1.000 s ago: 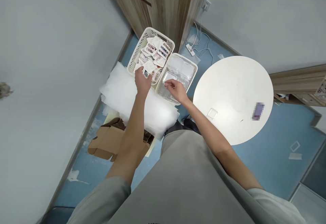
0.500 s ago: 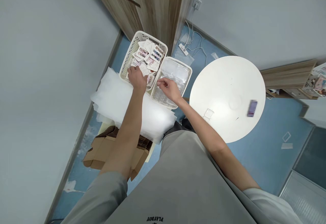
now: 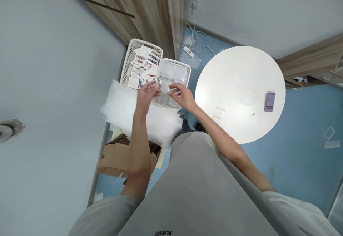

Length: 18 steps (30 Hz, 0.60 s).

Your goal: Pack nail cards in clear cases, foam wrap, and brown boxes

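Note:
My left hand is over the near edge where two baskets meet, its fingers bent together and slightly blurred. My right hand is above the smaller basket, thumb and fingers pinched. Between the fingertips of both hands shows a see-through plastic piece; it blends with the clear packaging below, so its exact outline and what each hand grips are hard to make out. The larger white basket holds a heap of white cards with small coloured pieces. Clear plastic packaging fills the smaller white basket.
A round white table stands at right, bearing a clear square frame and a blurred-out purple object. White foam sheets lie before the baskets, cardboard boxes below. A power strip with cables lies on the floor.
My left hand has come out of the card heap and moved toward my right hand. My right hand stays over the smaller basket. The whole view has shifted slightly.

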Tool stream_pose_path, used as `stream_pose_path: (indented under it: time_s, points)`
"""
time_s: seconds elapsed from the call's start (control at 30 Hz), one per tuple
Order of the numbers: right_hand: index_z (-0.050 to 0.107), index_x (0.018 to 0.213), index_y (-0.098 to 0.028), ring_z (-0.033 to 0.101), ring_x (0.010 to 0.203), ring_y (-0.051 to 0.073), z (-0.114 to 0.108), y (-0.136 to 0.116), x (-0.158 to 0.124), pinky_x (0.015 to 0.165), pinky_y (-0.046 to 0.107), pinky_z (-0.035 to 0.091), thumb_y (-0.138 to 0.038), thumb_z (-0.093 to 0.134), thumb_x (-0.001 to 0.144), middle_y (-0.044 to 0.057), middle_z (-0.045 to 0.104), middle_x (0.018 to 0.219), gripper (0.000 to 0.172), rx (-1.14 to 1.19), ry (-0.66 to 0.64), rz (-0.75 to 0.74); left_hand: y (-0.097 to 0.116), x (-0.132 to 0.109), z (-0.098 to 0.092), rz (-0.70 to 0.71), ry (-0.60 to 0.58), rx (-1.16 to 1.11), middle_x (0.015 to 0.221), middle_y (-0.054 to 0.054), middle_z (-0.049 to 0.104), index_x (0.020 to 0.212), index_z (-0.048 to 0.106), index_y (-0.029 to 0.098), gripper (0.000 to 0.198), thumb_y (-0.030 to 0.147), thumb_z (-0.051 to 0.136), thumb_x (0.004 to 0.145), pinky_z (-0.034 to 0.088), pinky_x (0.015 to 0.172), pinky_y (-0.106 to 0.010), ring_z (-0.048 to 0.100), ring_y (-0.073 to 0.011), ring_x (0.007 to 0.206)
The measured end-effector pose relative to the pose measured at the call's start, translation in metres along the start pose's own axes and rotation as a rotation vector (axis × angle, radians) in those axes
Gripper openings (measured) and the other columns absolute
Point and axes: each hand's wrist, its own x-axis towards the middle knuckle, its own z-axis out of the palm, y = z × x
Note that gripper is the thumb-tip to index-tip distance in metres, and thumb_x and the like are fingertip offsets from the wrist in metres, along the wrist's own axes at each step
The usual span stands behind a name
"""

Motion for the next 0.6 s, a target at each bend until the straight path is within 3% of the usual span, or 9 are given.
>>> stream_pose_path:
  time_s: [0.13, 0.3, 0.47, 0.6]
  points:
    - [0.074, 0.133, -0.025, 0.076, 0.111, 0.026, -0.039, 0.012, -0.056, 0.092, 0.039, 0.065, -0.065, 0.081, 0.091, 0.012, 0.077, 0.139, 0.058, 0.143, 0.087, 0.052, -0.008, -0.055, 0.070, -0.112, -0.325, -0.318, 0.128, -0.016, 0.082, 0.125, 0.074, 0.019, 0.066, 0.069, 0.085, 0.084, 0.067, 0.103, -0.044, 0.081, -0.0317, 0.119]
    - [0.073, 0.127, -0.023, 0.076, 0.106, 0.024, -0.086, 0.037, -0.134, 0.094, 0.038, 0.064, -0.068, 0.082, 0.089, 0.010, 0.082, 0.123, 0.060, 0.328, 0.265, 0.173, -0.022, -0.101, 0.150, -0.310, -0.536, -0.376, 0.126, -0.017, 0.083, 0.121, 0.075, 0.019, 0.062, 0.069, 0.085, 0.086, 0.065, 0.108, -0.046, 0.080, -0.0335, 0.122]
    - [0.070, 0.123, -0.024, 0.077, 0.102, 0.024, -0.122, 0.075, -0.195, 0.091, 0.038, 0.064, -0.072, 0.080, 0.087, 0.007, 0.083, 0.109, 0.061, 0.437, 0.464, 0.288, -0.031, -0.130, 0.210, -0.371, -0.651, -0.165, 0.110, -0.013, 0.083, 0.107, 0.075, 0.020, 0.058, 0.069, 0.092, 0.081, 0.064, 0.107, -0.046, 0.083, -0.0322, 0.112]
    - [0.070, 0.122, -0.024, 0.073, 0.090, 0.019, -0.146, 0.106, -0.230, 0.084, 0.035, 0.064, -0.073, 0.078, 0.086, 0.005, 0.081, 0.105, 0.062, 0.470, 0.490, 0.332, -0.038, -0.138, 0.246, -0.255, -0.596, 0.128, 0.096, -0.009, 0.081, 0.097, 0.077, 0.020, 0.059, 0.070, 0.097, 0.073, 0.065, 0.094, -0.038, 0.081, -0.0257, 0.094]
